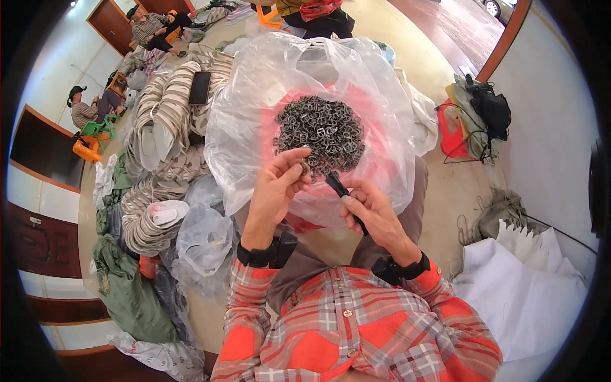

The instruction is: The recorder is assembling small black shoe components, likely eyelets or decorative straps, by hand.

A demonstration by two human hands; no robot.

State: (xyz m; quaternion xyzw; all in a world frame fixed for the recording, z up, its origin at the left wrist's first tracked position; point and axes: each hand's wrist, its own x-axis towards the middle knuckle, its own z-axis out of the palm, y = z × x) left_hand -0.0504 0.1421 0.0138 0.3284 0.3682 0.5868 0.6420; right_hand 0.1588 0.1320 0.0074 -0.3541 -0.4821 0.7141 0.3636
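Metal buckles (328,127) lie well inside the plastic bag's (245,83) edges, hands (270,191) apart: left pinching one, right a slim black piece (337,184).

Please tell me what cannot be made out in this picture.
Head view:
Anything inside the left hand: its fingers hide it.
Middle of the black object: the right hand covers it.
Piece count in the metal pile: too small, overlapping.
Whatever supports the pile: the plastic bag and pile obscure it.
The car: cut off by the top edge.

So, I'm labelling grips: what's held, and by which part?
The right hand holds a slim black item around its middle; the left hand seems to pinch a small metal piece, part unclear.
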